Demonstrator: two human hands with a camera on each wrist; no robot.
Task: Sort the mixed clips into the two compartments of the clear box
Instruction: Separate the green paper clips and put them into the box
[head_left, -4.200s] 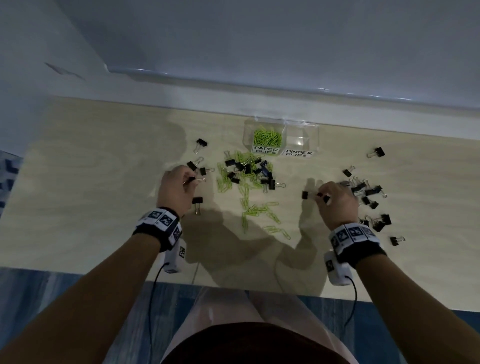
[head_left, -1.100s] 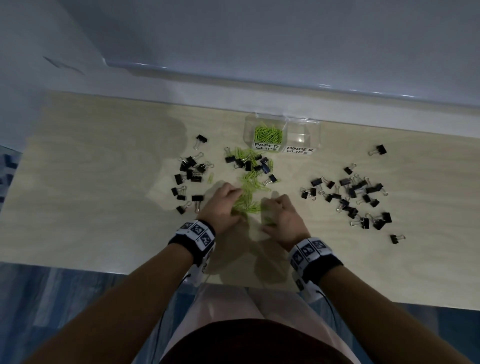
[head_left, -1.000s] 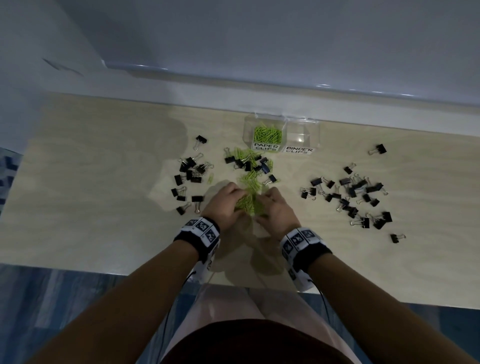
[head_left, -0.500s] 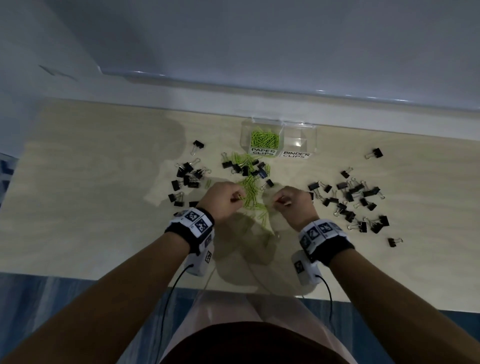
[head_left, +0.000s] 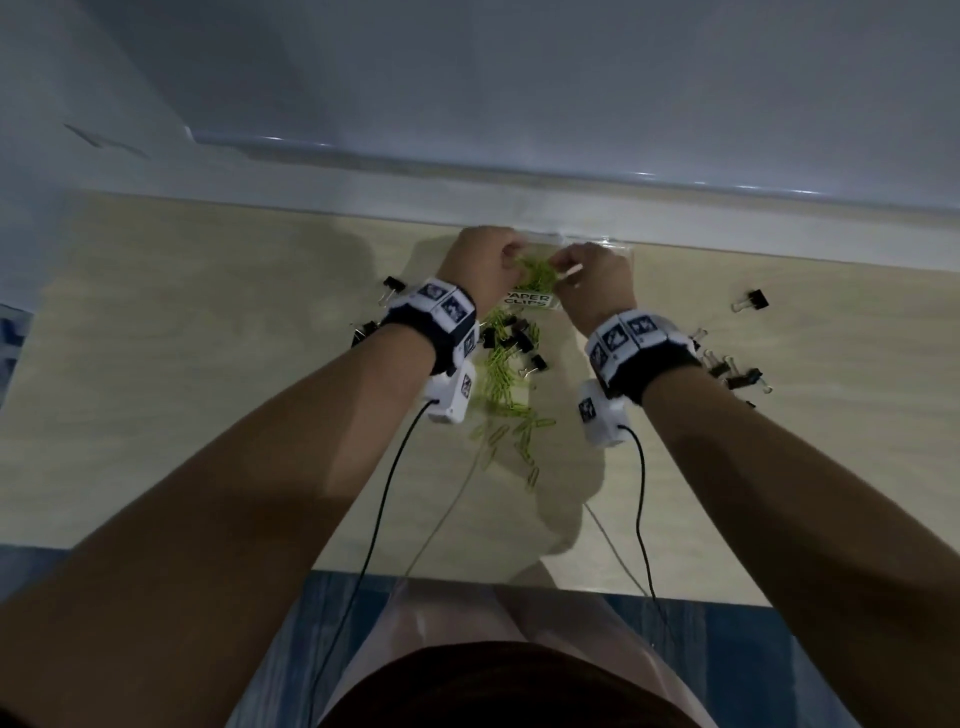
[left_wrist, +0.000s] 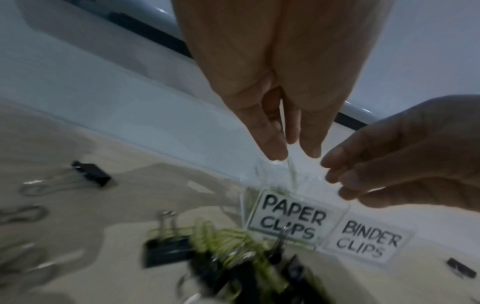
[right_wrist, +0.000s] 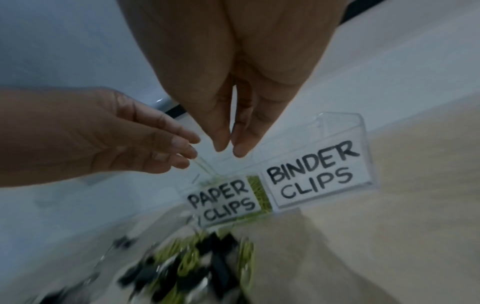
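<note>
Both hands hang over the clear box (right_wrist: 337, 131) at the far edge of the worktop (head_left: 208, 364), fingers pointing down over the compartment labelled PAPER CLIPS. The left hand (left_wrist: 280, 86) has its fingers nearly straight and close together; a green paper clip (left_wrist: 291, 172) shows just below the fingertips (left_wrist: 272, 148), blurred, and whether it is pinched or already loose cannot be told. The right hand (right_wrist: 233, 82) has thumb and fingers drawn close at the tips with nothing visible between them; it looks relaxed and empty.

Green paper clips (head_left: 537, 275) lie in the left compartment, seen between the 2 hands in the head view. The right compartment, labelled BINDER CLIPS (right_wrist: 311, 174), is mostly hidden by the right hand in the head view, and its contents cannot be made out.

Directly in front of the box lies a mixed heap (head_left: 511, 343) of green paper clips and black binder clips, tangled together and touching the box's front wall. A trail of loose green clips (head_left: 519, 431) runs from it toward the person. More black binder clips (head_left: 737, 371) lie scattered to the right, partly covered by the right wrist, with 1 binder clip (head_left: 750, 301) apart farther right. Another one (head_left: 392, 288) lies left of the left wrist. Both wrists wear bands with cabled camera units.
</note>
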